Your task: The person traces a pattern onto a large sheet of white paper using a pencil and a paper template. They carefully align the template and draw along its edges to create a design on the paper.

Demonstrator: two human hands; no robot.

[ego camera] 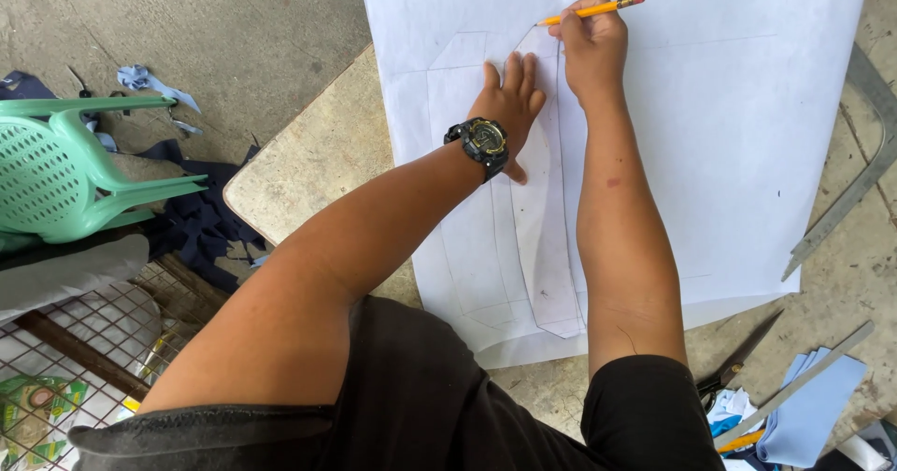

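Observation:
A large white paper sheet (710,135) with pencil lines lies on a worn table (308,163). On it rests a long narrow paper pattern piece (542,247). My left hand (509,102), with a black wristwatch (481,142) on its wrist, presses flat on the pattern piece with fingers spread. Just to its right, my right hand (589,46) grips an orange pencil (593,9), whose tip touches the sheet near the pattern's top edge.
A metal L-square ruler (860,172) lies at the right of the sheet. Scissors (733,363), a straight ruler (794,382) and blue cloth pieces (808,415) sit at the lower right. A green plastic chair (65,167) and dark fabric scraps (201,223) are on the floor at left.

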